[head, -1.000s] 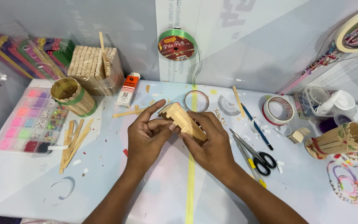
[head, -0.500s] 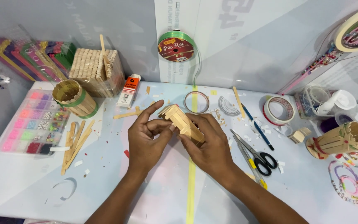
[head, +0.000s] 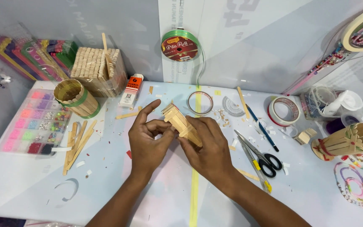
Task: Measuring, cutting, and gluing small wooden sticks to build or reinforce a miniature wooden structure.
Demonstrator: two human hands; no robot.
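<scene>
Wooden craft sticks glued into a small block [head: 182,122] sit between both hands above the pale table [head: 30,185]; its long axis runs on a slant, the upper end pointing up and left toward the white glue bottle [head: 131,91], the lower end buried under the right hand's fingers. The left hand [head: 148,141] pinches the block's upper part, thumb and bent fingers closed on it while the forefinger sticks out straight. The right hand [head: 209,147] wraps the lower part, fingers curled tight around it. Left of the block, a round cup built of sticks with a green band [head: 75,97] lies tilted; whether it holds anything cannot be told. Farther left, a clear compartment box [head: 30,126] holds sorted beads, mostly pink and purple. Behind the cup, a clear box [head: 95,69] is packed with sticks standing on end. Right of the block lie black-handled scissors [head: 259,153], and beyond them a second stick cup [head: 345,141] rests on its side.
</scene>
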